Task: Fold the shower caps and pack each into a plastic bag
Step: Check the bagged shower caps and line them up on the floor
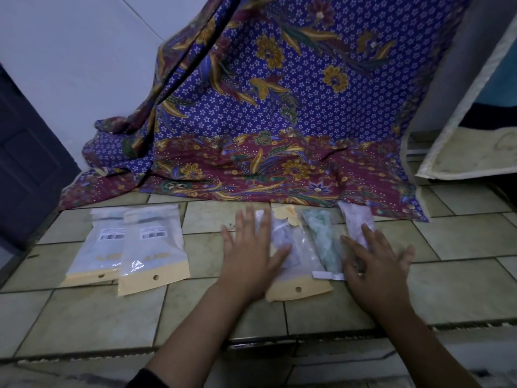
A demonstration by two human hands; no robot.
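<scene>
Two clear plastic bags with yellow hang strips lie side by side on the tiled ledge at the left, one (96,253) partly under the other (155,253). My left hand (249,256) lies flat, fingers spread, on a third such bag (296,264) holding a folded pale cap. Right of it sit a green folded shower cap (324,242) in clear wrap and a pinkish white one (356,222). My right hand (375,264) is spread flat over the near ends of those two.
A purple and maroon batik cloth (279,107) hangs down behind the bags and spills onto the tiled ledge (84,317). A dark door (25,163) stands at the left. A pale mat (475,135) leans at the right. The ledge's front edge runs just below my wrists.
</scene>
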